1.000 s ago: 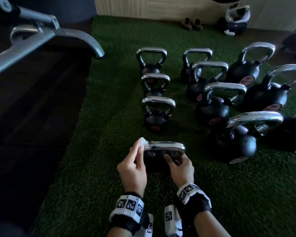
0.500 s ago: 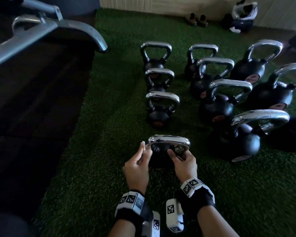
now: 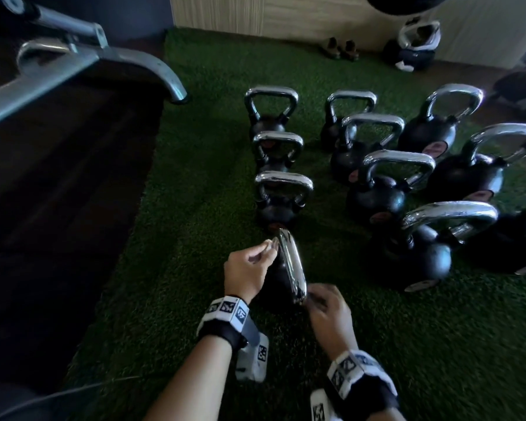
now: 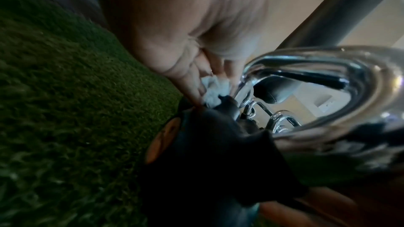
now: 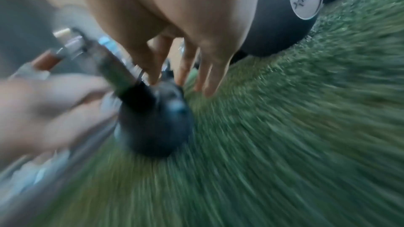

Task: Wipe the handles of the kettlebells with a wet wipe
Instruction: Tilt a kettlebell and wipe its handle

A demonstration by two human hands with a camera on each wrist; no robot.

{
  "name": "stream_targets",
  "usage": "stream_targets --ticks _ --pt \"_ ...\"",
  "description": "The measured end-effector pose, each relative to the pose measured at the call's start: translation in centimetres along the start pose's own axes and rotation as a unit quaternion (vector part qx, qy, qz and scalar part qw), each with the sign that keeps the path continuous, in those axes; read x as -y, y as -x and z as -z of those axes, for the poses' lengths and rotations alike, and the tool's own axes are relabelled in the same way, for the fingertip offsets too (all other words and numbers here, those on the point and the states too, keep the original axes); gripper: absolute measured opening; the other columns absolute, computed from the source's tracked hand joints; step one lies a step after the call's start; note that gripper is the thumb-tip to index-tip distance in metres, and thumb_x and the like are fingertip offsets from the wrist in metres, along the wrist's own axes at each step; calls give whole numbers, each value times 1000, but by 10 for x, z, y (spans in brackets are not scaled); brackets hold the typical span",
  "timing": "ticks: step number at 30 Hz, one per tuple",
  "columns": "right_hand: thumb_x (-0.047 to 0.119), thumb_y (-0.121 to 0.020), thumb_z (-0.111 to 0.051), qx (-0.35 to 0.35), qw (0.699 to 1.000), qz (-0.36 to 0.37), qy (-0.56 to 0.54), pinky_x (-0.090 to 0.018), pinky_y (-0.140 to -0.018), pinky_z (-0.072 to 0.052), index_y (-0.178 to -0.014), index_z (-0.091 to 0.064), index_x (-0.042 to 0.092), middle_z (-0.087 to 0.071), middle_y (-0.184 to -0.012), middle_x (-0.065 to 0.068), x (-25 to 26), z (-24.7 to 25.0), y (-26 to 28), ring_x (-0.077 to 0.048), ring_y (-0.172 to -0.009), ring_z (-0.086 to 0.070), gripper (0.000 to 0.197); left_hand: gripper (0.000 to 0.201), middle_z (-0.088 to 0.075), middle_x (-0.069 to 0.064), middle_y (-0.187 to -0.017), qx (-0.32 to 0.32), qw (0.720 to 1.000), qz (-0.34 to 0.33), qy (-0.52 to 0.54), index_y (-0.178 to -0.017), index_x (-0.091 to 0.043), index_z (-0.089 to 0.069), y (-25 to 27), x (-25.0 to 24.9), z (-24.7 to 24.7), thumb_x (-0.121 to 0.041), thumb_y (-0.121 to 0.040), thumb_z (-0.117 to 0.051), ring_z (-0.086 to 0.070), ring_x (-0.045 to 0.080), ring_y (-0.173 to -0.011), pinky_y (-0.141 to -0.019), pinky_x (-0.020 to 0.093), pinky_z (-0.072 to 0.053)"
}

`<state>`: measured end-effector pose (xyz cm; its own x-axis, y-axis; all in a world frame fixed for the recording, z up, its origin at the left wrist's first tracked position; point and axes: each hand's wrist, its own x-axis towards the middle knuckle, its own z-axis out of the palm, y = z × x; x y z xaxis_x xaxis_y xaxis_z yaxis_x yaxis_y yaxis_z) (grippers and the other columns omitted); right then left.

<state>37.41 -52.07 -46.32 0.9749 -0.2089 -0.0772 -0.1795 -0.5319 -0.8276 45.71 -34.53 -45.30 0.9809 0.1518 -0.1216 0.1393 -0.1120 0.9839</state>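
I've turned the nearest kettlebell (image 3: 281, 287) – handle (image 3: 292, 268) now end-on; left hand (image 3: 249, 271) pinches the wet wipe (image 3: 268, 245), right hand (image 3: 327, 311) fingers curl at its base.

Turf mat (image 3: 195, 244): laid on the floor, with bare floor (image 3: 58, 208) to its left.
Nearest kettlebell (image 3: 289, 268): set on the mat between the two hands, handle running front to back.
Left hand (image 3: 249, 270): placed at the handle's left side, a wipe (image 3: 268, 245) pinched against its far end.
Right hand (image 3: 328, 311): placed at the handle's near end, to the right.
Left column (image 3: 281, 196): three kettlebells lined up one behind another, directly beyond the nearest one.
Right group (image 3: 407, 189): more kettlebells set in rows to the right.
Machine arm (image 3: 82, 62): raised over the floor, far left.
Shoes (image 3: 340, 50): placed by the back wall, behind the kettlebells.
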Motion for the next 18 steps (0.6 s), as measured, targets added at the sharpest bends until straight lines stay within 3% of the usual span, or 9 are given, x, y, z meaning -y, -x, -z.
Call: stream_targets --ticks 1,3,4,6,8,10,13,16,18 --pt "19 -87 -76 42 998 -23 -43 -6 -88 -47 -112 -72 36 -65 -117 13 4 2 -13 -4 -105 -64 31 28 -77 -8 -114 21 1000 8 -7 -116 -18 -78 -2 1 4 -33 -92 -75 -70 -3 -108 -106 28 -53" --pt "32 -84 -80 121 984 -73 -110 -31 -96 -57 -126 -69 36 -71 -121 11 11 -2 -33 -15 -110 -71 43 26 -75 -5 -121 35 999 -4 -25 -120 -18 -76 1 4 8 -27 -96 -72 -66 -1 -115 -107 19 -48" --pt "35 -83 -82 131 983 -75 -102 -36 -93 -58 -117 -73 37 -76 -109 10 15 -6 -41 -18 -102 -74 35 26 -74 -4 -122 26 999 -15 -33 -121 -16 -75 3 5 9 -24 -96 -71 -66 -1 -116 -104 14 -47" --pt "34 -83 -84 126 986 -71 -85 -34 -80 -59 -87 -77 47 -77 -78 13 20 -12 -50 -12 -78 -72 15 25 -75 -4 -120 5 998 -28 -47 -119 -14 -76 5 5 8 -21 -95 -73 -67 -1 -114 -98 6 -46" --pt "37 -80 -85 115 986 -76 -89 -37 -79 -60 -78 -75 53 -76 -72 14 18 -16 -52 -9 -73 -70 18 24 -75 -8 -117 -6 999 -24 -45 -117 -15 -78 5 -1 3 -21 -94 -74 -68 0 -111 -94 5 -46" --pt "46 -71 -86 109 984 -90 -106 -45 -85 -62 -85 -78 48 -78 -76 10 17 -17 -51 -12 -76 -72 17 22 -76 -9 -113 -22 1000 -14 18 -115 -17 -78 7 -9 -4 -20 -93 -76 -71 0 -105 -94 13 -51" --pt "57 -58 -85 104 981 -104 -125 -51 -88 -61 -95 -79 38 -79 -79 6 17 -19 -51 -16 -78 -74 42 22 -79 -6 -106 -43 996 -20 80 -113 -16 -79 9 -13 -13 -20 -91 -78 -73 3 -103 -98 26 -56" --pt "56 -63 -86 99 983 -103 -116 -48 -85 -62 -84 -76 52 -78 -77 9 19 -19 -50 -18 -81 -76 23 13 -80 -6 -104 -54 993 27 99 -104 -25 -81 0 -13 -11 -26 -91 -79 -74 6 -104 -103 38 -56" --pt "54 -65 -87 92 983 -101 -122 -47 -85 -62 -80 -76 51 -78 -75 10 18 -20 -50 -16 -78 -75 19 15 -79 -3 -107 -45 988 27 143 -106 -22 -80 1 -22 -9 -17 -93 -76 -74 11 -107 -104 42 -56"
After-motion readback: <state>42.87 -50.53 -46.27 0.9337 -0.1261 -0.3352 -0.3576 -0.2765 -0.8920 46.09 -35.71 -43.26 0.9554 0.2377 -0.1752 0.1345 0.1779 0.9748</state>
